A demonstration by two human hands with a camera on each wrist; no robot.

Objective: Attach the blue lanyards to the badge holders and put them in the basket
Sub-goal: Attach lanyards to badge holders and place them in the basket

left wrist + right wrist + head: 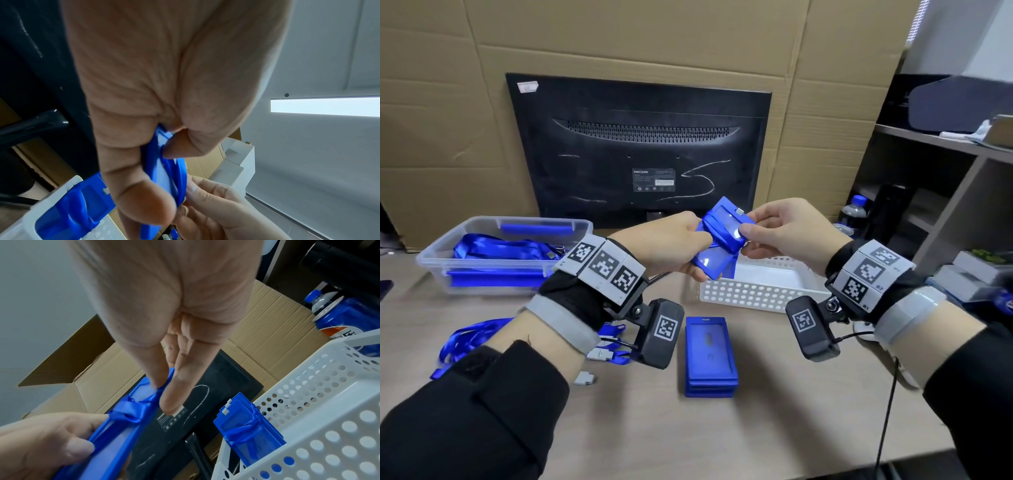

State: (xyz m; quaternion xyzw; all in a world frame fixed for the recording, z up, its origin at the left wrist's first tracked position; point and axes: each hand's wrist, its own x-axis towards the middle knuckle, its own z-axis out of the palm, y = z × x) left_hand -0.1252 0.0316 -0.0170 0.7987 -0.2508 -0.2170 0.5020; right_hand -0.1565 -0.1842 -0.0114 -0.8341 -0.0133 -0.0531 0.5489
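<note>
Both hands hold one blue badge holder [723, 213] in the air above the white basket [756, 294]. A blue lanyard [131, 412] is wound round its middle. My left hand [697, 255] grips the holder's lower end [152, 155], thumb on top. My right hand [748, 236] pinches its upper end between thumb and forefinger [167, 395], on the ribbon. Several wrapped holders [246, 428] stand inside the basket [312, 410]. A stack of bare badge holders [710, 356] lies on the table below my hands.
A clear plastic bin [482, 270] with blue lanyards stands at the left. Loose lanyards [469, 339] with metal clips lie under my left forearm. A black monitor back [640, 147] stands behind, against cardboard. Shelves, a bottle [856, 212] and a can are at the right.
</note>
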